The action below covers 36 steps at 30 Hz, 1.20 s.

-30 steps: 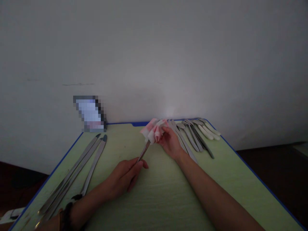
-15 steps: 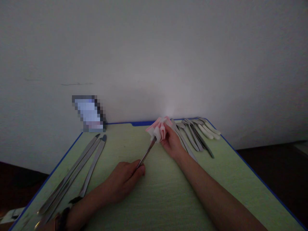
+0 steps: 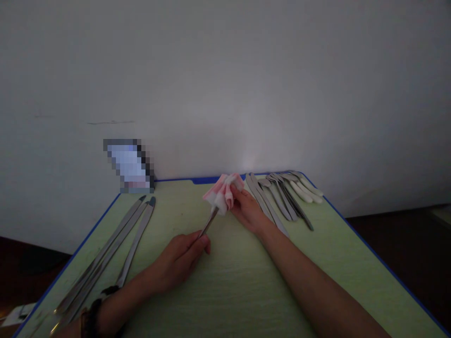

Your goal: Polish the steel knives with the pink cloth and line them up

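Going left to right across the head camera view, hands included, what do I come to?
Metal utensils lying at the left, left hand, held metal utensil, pink-and-white cloth, right hand, white-handled cutlery.

a pixelated device (image 3: pixel 127 164) tilts before a grey wall (image 3: pixel 225 70) at the back left of a green table (image 3: pixel 243 295).

Knives (image 3: pixel 137 236) lie on the left of the desk (image 3: pixel 225 295), other cutlery (image 3: pixel 279 203) at its far right. The cloth (image 3: pixel 221 196) is between them, the wall (image 3: pixel 225 84) behind.
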### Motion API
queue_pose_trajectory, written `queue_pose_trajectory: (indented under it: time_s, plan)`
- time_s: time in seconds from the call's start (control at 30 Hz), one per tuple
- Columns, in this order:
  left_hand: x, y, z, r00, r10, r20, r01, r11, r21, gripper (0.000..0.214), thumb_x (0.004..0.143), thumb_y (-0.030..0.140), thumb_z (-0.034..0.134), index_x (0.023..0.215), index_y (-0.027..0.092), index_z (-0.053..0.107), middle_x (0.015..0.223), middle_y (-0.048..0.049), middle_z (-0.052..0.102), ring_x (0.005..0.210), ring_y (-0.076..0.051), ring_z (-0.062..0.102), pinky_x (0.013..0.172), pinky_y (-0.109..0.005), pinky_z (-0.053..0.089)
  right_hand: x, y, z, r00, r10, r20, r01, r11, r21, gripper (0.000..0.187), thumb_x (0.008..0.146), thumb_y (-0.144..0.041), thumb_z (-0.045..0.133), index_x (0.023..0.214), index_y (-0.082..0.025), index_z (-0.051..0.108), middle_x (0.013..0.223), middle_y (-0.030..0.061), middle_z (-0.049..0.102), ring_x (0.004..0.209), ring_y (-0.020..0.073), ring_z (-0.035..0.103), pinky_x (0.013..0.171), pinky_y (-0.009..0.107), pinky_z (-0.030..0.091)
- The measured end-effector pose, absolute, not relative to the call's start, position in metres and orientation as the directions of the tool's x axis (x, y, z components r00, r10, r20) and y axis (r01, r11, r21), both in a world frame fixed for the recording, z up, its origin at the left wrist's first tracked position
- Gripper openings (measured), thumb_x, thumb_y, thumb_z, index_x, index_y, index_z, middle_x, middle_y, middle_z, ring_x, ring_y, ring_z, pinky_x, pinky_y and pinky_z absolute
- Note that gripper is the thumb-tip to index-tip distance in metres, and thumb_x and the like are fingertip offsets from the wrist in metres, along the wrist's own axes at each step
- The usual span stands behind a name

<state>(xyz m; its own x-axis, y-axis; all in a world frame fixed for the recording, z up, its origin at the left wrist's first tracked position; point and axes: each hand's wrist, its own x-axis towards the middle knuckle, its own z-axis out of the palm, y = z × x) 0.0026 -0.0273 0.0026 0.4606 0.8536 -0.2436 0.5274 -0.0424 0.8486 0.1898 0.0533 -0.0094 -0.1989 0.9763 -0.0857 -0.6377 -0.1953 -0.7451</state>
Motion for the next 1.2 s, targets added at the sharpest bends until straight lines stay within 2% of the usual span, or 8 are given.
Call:
queue_pose_trajectory:
  time_s: [0.13,0.37,0.53,0.7,0.83,0.97,1.1,1.2]
  plan:
    - [0.004,-0.027,0.008,0.476,0.851,-0.224,0.574,-0.107,0.812,0.044,0.094,0.049,0.030,0.075,0.019,0.056,0.046,0.0080,0.036,0.044,-0.011,0.039,0.047,-0.021,0.033,0.192,0.059,-0.008,-0.087,0.985,-0.150,-0.739,-0.165,-0.653,0.020,0.070,-0.037,0.074,0.076,-0.020,0.064,0.070,-0.0039,0.066,0.059,0.0087,0.058,0.055,0.019,0.048]
    - [0.005,-0.028,0.006,0.494,0.832,-0.253,0.566,-0.086,0.820,0.046,0.095,0.049,0.027,0.083,0.018,0.059,0.040,0.0084,0.041,0.041,-0.012,0.044,0.053,-0.023,0.040,0.193,0.061,-0.009,-0.093,0.985,-0.146,-0.784,-0.163,-0.599,0.016,0.071,-0.030,0.076,0.075,-0.020,0.064,0.070,-0.0030,0.069,0.058,0.0094,0.060,0.052,0.018,0.051]
    - [0.001,-0.026,0.001,0.504,0.848,-0.163,0.435,-0.086,0.896,0.043,0.095,0.047,0.030,0.108,0.016,0.057,0.049,0.0084,0.043,0.047,-0.011,0.042,0.054,-0.022,0.037,0.195,0.065,-0.010,-0.037,0.974,-0.222,-0.842,-0.150,-0.518,0.010,0.081,-0.023,0.065,0.072,-0.019,0.063,0.065,-0.0036,0.069,0.055,0.0086,0.061,0.052,0.017,0.052]
    - [0.000,-0.025,-0.008,0.386,0.916,-0.110,0.311,-0.017,0.950,0.042,0.094,0.045,0.037,0.128,0.020,0.042,0.063,0.0074,0.040,0.055,-0.011,0.037,0.050,-0.020,0.030,0.199,0.069,-0.008,0.009,0.951,-0.309,-0.888,-0.134,-0.440,0.023,0.088,-0.018,0.054,0.066,-0.019,0.062,0.057,-0.0043,0.066,0.048,0.0073,0.057,0.046,0.016,0.048]
    - [0.000,-0.027,-0.011,0.358,0.929,-0.092,0.312,-0.026,0.950,0.043,0.094,0.043,0.040,0.130,0.022,0.041,0.063,0.0074,0.037,0.056,-0.011,0.036,0.050,-0.020,0.029,0.197,0.067,-0.006,-0.011,0.953,-0.304,-0.864,-0.163,-0.477,0.022,0.088,-0.022,0.055,0.067,-0.019,0.063,0.059,-0.0038,0.066,0.050,0.0081,0.057,0.047,0.017,0.048]
    - [-0.001,-0.027,-0.009,0.364,0.925,-0.113,0.343,-0.021,0.939,0.045,0.092,0.043,0.042,0.131,0.022,0.042,0.064,0.0067,0.041,0.056,-0.011,0.038,0.050,-0.021,0.031,0.192,0.063,-0.009,-0.051,0.970,-0.236,-0.799,-0.181,-0.573,0.013,0.080,-0.028,0.066,0.071,-0.019,0.065,0.063,-0.0034,0.067,0.055,0.0086,0.057,0.052,0.018,0.048]
    - [0.000,-0.026,-0.007,0.365,0.926,-0.098,0.362,-0.044,0.931,0.047,0.092,0.040,0.043,0.135,0.023,0.037,0.066,0.0065,0.046,0.057,-0.011,0.040,0.052,-0.021,0.032,0.189,0.059,-0.014,-0.127,0.984,-0.127,-0.690,-0.179,-0.702,0.018,0.070,-0.034,0.075,0.072,-0.018,0.067,0.069,-0.0020,0.067,0.061,0.0088,0.057,0.058,0.019,0.047]
    - [0.001,-0.026,-0.006,0.353,0.934,-0.053,0.410,-0.104,0.906,0.047,0.093,0.036,0.042,0.137,0.023,0.035,0.063,0.0077,0.041,0.055,-0.011,0.039,0.052,-0.021,0.031,0.187,0.060,-0.017,-0.143,0.985,-0.096,-0.664,-0.167,-0.728,0.021,0.068,-0.036,0.076,0.073,-0.018,0.067,0.071,-0.0014,0.067,0.064,0.0096,0.057,0.060,0.020,0.046]
